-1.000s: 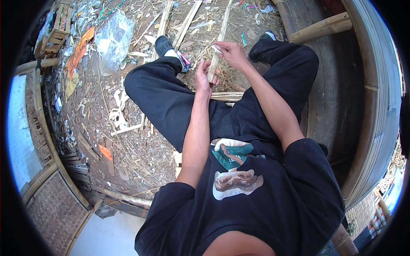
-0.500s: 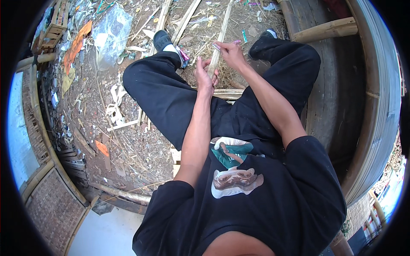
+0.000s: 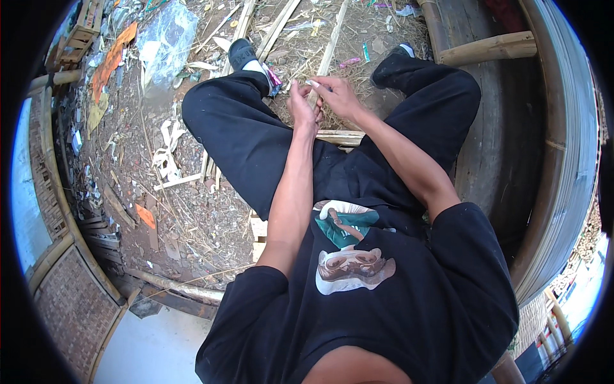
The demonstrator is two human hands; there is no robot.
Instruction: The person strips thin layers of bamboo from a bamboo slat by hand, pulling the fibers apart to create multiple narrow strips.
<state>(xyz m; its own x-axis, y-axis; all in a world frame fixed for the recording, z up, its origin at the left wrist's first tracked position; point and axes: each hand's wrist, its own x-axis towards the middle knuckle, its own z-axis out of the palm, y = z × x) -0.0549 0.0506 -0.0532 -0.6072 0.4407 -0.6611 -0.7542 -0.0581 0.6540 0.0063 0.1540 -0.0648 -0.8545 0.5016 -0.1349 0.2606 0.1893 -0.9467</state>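
Straw-coloured strip (image 3: 334,43): left hand (image 3: 304,109) clasps its near end; right hand (image 3: 339,97) bunches just beyond, hold unclear. Brace it steadily.

Ahead of the right hand (image 3: 338,97), open ground (image 3: 359,37) gives passage between the shoes (image 3: 242,55), the strip (image 3: 333,40) running through it. The left leg (image 3: 233,134) blocks its left edge; the right leg (image 3: 430,101) and a pole (image 3: 491,48) block its right.
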